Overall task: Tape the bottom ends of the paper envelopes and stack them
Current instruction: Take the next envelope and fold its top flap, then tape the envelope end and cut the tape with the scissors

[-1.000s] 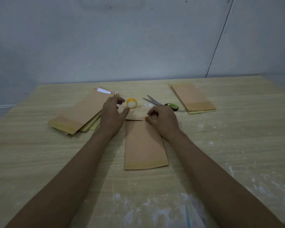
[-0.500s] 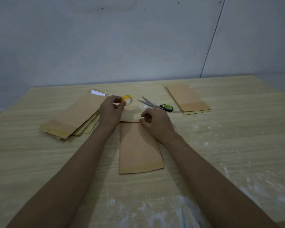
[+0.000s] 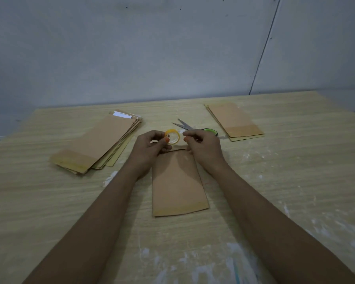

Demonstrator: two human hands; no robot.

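Lifted since before, tape roll (image 3: 172, 136) pinched in left fingers (image 3: 166, 140), right fingers (image 3: 186, 139) curled just beside it

Two bare forearms are seen, uncovered from the lower frame edge up to the wrists. No sleeve, watch or ring is worn on the left hand (image 3: 152, 147) or the right hand (image 3: 205, 146). The nails, where visible, are kept short and unpainted.
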